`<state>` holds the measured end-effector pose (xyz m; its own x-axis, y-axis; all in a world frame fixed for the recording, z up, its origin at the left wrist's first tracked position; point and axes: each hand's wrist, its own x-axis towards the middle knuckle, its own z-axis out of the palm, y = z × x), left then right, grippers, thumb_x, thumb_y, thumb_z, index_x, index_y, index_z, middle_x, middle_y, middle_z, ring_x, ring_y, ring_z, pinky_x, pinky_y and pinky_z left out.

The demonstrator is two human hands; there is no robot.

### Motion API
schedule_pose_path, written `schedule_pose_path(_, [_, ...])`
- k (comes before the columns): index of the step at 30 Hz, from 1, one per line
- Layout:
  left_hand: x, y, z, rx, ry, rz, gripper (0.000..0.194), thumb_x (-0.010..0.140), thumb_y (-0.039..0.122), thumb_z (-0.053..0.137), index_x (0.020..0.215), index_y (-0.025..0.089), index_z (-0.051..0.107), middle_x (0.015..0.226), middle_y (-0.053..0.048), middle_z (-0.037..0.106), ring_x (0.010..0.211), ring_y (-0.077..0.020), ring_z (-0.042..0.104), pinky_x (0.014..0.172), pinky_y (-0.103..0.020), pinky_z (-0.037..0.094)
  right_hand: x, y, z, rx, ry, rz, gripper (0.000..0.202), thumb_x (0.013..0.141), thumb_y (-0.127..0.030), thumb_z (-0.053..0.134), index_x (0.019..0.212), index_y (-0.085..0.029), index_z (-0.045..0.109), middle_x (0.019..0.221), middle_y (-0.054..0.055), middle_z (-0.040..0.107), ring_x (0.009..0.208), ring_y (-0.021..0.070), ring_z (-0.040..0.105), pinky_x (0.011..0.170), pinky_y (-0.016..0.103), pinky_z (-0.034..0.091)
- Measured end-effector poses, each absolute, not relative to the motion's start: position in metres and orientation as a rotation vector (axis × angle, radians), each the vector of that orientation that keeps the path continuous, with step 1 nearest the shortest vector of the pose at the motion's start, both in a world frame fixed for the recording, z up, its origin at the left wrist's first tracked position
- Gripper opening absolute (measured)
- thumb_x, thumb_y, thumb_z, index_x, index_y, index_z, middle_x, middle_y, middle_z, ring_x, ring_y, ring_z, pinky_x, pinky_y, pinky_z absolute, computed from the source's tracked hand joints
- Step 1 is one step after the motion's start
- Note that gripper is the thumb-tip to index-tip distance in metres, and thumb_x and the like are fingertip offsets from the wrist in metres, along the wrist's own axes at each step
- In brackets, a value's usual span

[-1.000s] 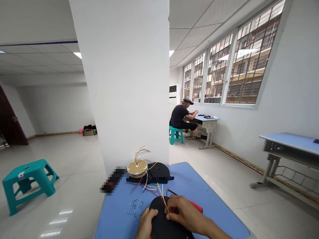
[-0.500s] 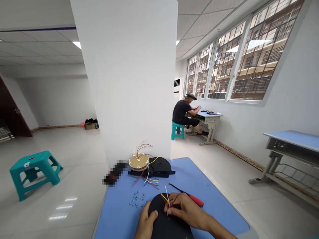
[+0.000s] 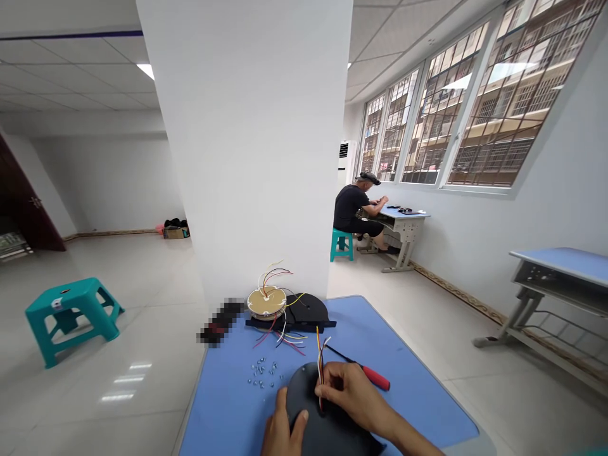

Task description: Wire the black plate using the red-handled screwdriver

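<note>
The flat round black plastic disc (image 3: 327, 418) lay on the blue table (image 3: 408, 392), at its near edge. The left hand (image 3: 280, 430) rested on the left side of the disc, thumb pressed on top, fingers spread and holding nothing else. The right hand (image 3: 354, 396) was on the disc's upper right part, its fingers closed around a thin bundle of coloured wires (image 3: 320, 370) that stood up from the disc. Just right of the disc lay a red-handled screwdriver (image 3: 365, 372). Left of the disc, a group of small silver screws (image 3: 263, 372) was scattered.
</note>
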<state>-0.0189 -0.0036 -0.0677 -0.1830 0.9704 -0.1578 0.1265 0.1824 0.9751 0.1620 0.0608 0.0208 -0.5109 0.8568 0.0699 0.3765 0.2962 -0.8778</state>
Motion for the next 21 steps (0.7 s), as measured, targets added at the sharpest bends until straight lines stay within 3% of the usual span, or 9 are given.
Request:
schedule_pose_path(3, [-0.020,-0.001,-0.073,1.222,1.440,1.148,0.069,0.080,0.040,0.065,0.141,0.019,0.041,0.138,-0.013,0.057,0.123,-0.0282,0.056,0.105,-0.038,0.044,0.164,0.063,0.021,-1.031,-2.117,1.188,0.015,0.078,-0.028,0.065,0.069,-0.018,0.056,0.064,-0.004,0.055,0.058,0.0107,0.045,0.055,0.021,0.036])
schedule_pose_path(7, [-0.015,0.004,-0.083,1.141,1.161,1.194,0.077,0.078,0.053,0.066,0.142,0.018,0.041,0.128,-0.014,0.064,0.107,-0.0282,0.066,0.093,-0.037,0.053,0.169,0.065,0.017,-0.918,-2.325,1.145,0.014,0.067,-0.020,0.076,0.072,-0.018,0.062,0.073,-0.002,0.058,0.062,0.0120,0.049,0.055,0.021,0.037])
schedule_pose_path(10, [-0.014,0.005,-0.089,1.099,1.236,1.160,0.079,0.078,0.059,0.064,0.143,0.020,0.041,0.116,-0.013,0.070,0.091,-0.0269,0.072,0.082,-0.038,0.058,0.171,0.064,0.012,-0.819,-2.449,1.040,0.011,0.078,-0.022,0.068,0.068,-0.018,0.064,0.074,0.001,0.059,0.071,0.0162,0.054,0.065,0.025,0.040])
schedule_pose_path(15, [-0.014,0.002,-0.086,1.264,1.665,1.032,0.069,0.084,0.051,0.058,0.145,0.024,0.040,0.103,-0.007,0.074,0.093,-0.0277,0.071,0.082,-0.037,0.058,0.172,0.065,0.008,-0.742,-2.543,0.909,0.021,0.091,-0.029,0.055,0.078,-0.019,0.068,0.082,0.005,0.063,0.079,0.0195,0.057,0.071,0.028,0.042])
schedule_pose_path(19, [-0.014,-0.001,-0.073,1.472,1.781,0.997,0.065,0.089,0.041,0.050,0.148,0.022,0.033,0.103,-0.007,0.074,0.101,-0.0263,0.068,0.089,-0.036,0.055,0.171,0.067,0.008,-0.770,-2.552,0.882,0.017,0.089,-0.026,0.058,0.077,-0.019,0.068,0.081,0.004,0.063,0.078,0.0194,0.058,0.070,0.027,0.043])
schedule_pose_path(21, [-0.013,-0.002,-0.067,1.490,1.793,0.979,0.064,0.090,0.039,0.047,0.149,0.020,0.032,0.097,-0.007,0.074,0.091,-0.0250,0.071,0.080,-0.033,0.057,0.169,0.068,0.008,-0.808,-2.531,0.883,0.014,0.087,-0.023,0.061,0.076,-0.019,0.067,0.079,0.003,0.063,0.076,0.0186,0.058,0.069,0.026,0.043])
